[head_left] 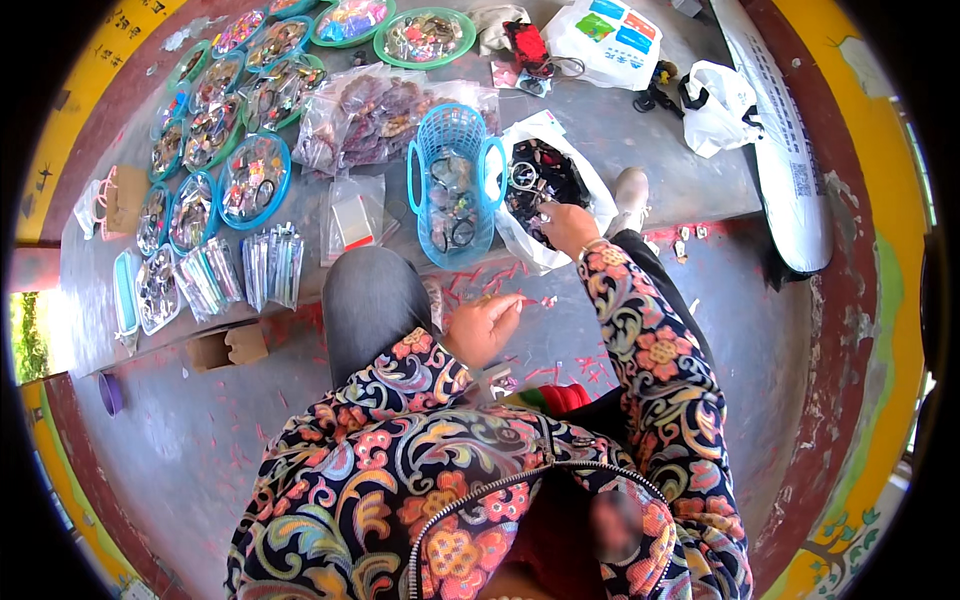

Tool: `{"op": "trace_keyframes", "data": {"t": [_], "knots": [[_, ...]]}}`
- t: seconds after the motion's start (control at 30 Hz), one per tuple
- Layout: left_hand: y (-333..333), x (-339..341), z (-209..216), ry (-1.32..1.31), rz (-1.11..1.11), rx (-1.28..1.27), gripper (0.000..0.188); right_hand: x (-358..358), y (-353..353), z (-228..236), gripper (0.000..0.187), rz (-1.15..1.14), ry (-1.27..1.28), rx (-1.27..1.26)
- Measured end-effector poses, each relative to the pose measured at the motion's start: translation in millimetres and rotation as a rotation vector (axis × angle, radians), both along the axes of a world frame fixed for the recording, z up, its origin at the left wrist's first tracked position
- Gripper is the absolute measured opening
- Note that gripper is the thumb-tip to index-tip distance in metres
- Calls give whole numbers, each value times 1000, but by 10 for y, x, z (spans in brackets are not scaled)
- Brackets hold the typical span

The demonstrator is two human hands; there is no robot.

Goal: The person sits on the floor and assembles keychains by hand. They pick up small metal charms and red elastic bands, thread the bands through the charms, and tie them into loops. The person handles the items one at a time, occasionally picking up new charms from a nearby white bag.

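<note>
My right hand [568, 228] reaches into a white plastic bag [522, 243] full of small, mostly dark trinkets [545, 170]. Its fingers look drawn together at the trinkets, and whatever they pinch is too small to make out. Above my knee and the floor, my left hand [482, 328] is closed with thumb and forefinger pressed together. A tiny pale and red bit shows by its fingertips; I cannot tell its kind or whether it is held. Left of the bag stands a blue plastic basket [418, 180] with small packaged pieces in its bottom.
Several round trays [282, 203] of bagged trinkets fill the platform's left side. Clear bags of purplish pieces [375, 110] lie behind the basket. Slim packets [272, 268] sit near the front edge. An open cardboard box [228, 347] is on the floor, among red scraps.
</note>
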State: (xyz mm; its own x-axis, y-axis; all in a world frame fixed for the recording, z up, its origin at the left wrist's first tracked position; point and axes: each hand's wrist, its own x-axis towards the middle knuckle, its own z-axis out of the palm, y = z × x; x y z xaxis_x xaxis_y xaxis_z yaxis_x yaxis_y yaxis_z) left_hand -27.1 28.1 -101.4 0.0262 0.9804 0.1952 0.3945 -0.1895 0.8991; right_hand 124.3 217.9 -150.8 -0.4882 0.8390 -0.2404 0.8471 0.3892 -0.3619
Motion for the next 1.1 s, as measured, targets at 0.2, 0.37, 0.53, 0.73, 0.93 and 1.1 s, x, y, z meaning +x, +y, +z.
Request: {"op": "trace_keyframes", "data": {"t": [0.2,0.37,0.53,0.73,0.93,1.1], "knots": [[8,13,-109,14,-38,-63,17,-251,208,-478,29,-26,-116,-84],[-29,72,-214,29,-41,-46,17,-272,134,-613,19,-85,-121,-60],[-50,85,-185,-7,-8,-77,18,-56,170,-532,15,-145,142,-35],[-61,76,-114,34,0,-43,18,232,272,221,12,6,489,189],[-78,48,-144,46,-28,-106,21,426,-94,1111,5,-470,1198,-776],[-159,-20,-9,-127,-24,-295,27,494,-641,1643,5,-442,1297,-851]]}}
